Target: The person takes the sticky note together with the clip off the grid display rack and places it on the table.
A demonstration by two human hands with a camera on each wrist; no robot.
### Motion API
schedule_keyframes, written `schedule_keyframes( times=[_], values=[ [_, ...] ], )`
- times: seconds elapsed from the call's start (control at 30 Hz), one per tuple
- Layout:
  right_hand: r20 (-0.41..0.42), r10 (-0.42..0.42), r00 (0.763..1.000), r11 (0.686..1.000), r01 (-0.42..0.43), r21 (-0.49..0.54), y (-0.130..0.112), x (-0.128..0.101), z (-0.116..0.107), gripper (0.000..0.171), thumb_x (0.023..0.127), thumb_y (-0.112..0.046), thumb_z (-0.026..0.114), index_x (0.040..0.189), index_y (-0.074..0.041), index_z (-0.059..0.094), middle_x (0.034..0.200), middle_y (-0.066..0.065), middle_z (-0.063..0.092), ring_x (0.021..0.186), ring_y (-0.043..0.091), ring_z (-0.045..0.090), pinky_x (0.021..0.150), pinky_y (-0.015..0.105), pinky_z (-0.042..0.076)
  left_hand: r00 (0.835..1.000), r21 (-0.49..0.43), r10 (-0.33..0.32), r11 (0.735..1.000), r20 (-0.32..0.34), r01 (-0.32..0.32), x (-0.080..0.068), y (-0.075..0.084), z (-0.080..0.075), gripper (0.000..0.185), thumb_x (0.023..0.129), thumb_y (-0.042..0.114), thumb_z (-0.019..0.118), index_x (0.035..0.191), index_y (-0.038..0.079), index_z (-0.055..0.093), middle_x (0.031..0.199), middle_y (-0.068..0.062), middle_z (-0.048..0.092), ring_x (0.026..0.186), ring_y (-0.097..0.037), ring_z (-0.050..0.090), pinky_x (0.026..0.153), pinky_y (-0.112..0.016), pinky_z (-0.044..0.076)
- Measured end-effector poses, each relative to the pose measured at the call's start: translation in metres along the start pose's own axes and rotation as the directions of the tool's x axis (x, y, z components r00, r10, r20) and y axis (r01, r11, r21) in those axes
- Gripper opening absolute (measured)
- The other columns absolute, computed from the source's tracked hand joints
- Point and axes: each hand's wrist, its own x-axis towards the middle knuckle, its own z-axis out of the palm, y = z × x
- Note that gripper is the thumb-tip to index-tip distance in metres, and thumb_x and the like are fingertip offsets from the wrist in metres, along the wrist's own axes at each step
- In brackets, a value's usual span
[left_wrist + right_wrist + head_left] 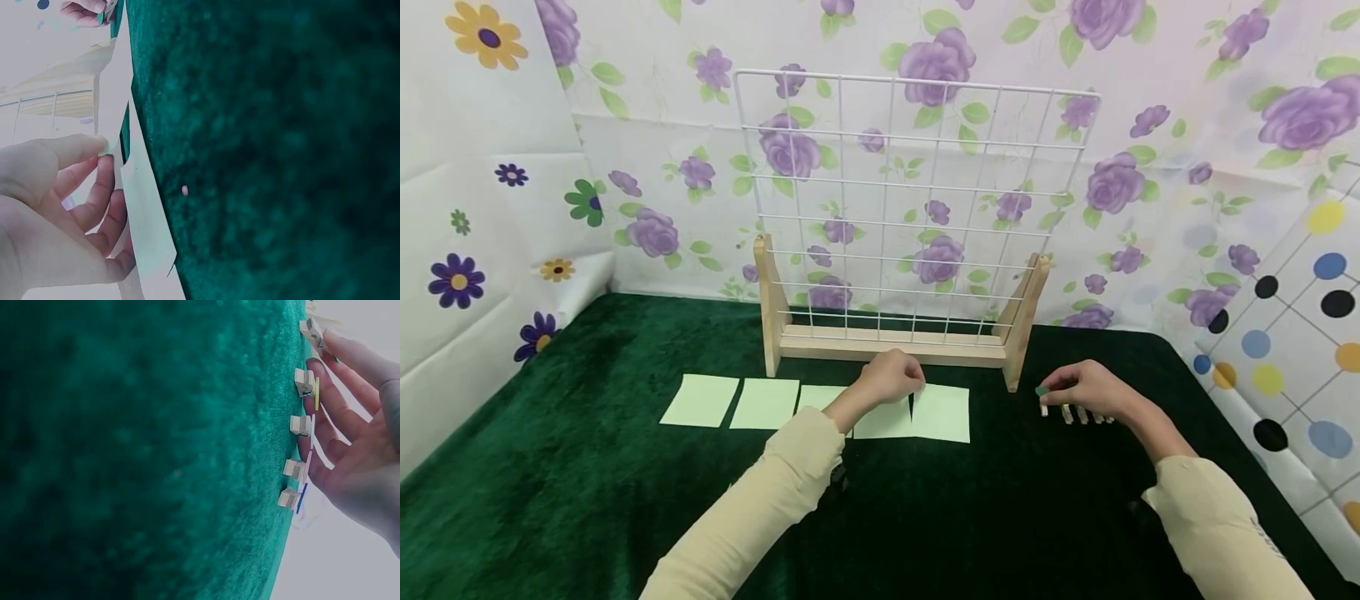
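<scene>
Five pale green paper notes lie in a row on the green cloth [587,467]. My left hand [891,379] sits at the far edge of the fourth note [883,423]. In the left wrist view its thumb and curled fingers [100,181] pinch that note's edge [147,219]. To the right, my right hand [1078,390] hovers over a short row of small wooden clothespins [1075,414] standing on the cloth. Its thumb and forefinger pinch the leftmost, green-topped pin [1042,400]. In the right wrist view that pin [311,328] is at the fingertips, with the other pins [299,425] under the palm.
A white wire grid [917,200] stands upright in a wooden base [895,342] just behind the notes. Flowered sheets wall in the back and left, and a dotted sheet [1300,350] the right. The fifth note [942,413] lies beside the left hand.
</scene>
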Motion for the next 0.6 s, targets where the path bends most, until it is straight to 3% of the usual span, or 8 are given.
schedule_keyframes(
  times=[0.17,0.4,0.6],
  values=[
    [-0.001,-0.011,1.0,1.0,0.011,-0.016,0.0015,0.0006,-0.0011,0.031,0.089,-0.029,0.071,0.107,-0.005,0.071,0.101,0.005,0.068,0.089,0.019,0.056,0.081,0.038,0.045,1.0,0.013,-0.01,1.0,-0.014,0.011,0.0006,0.0,-0.0009,0.012,0.092,0.013,0.066,0.086,0.011,0.075,0.083,0.004,0.068,0.076,-0.015,0.053,0.081,-0.044,0.038],
    [-0.004,-0.006,1.0,1.0,0.006,-0.009,0.0035,0.0006,-0.0007,0.032,0.089,-0.029,0.071,0.108,-0.003,0.07,0.099,0.005,0.068,0.081,0.018,0.056,0.075,0.036,0.045,1.0,0.024,0.013,1.0,0.024,-0.013,0.0009,-0.0002,0.0001,0.01,0.091,0.013,0.067,0.089,0.01,0.076,0.086,0.003,0.069,0.078,-0.015,0.054,0.091,-0.054,0.036],
    [-0.007,-0.01,1.0,1.0,0.01,-0.018,0.0044,0.0005,-0.0002,0.034,0.089,-0.029,0.071,0.111,-0.003,0.07,0.104,0.007,0.069,0.092,0.019,0.059,0.085,0.043,0.046,0.999,0.022,0.019,1.0,0.032,-0.02,-0.001,-0.0003,-0.0014,0.013,0.091,0.012,0.067,0.099,0.007,0.076,0.098,-0.002,0.071,0.087,-0.017,0.058,0.088,-0.047,0.04]
  ],
)
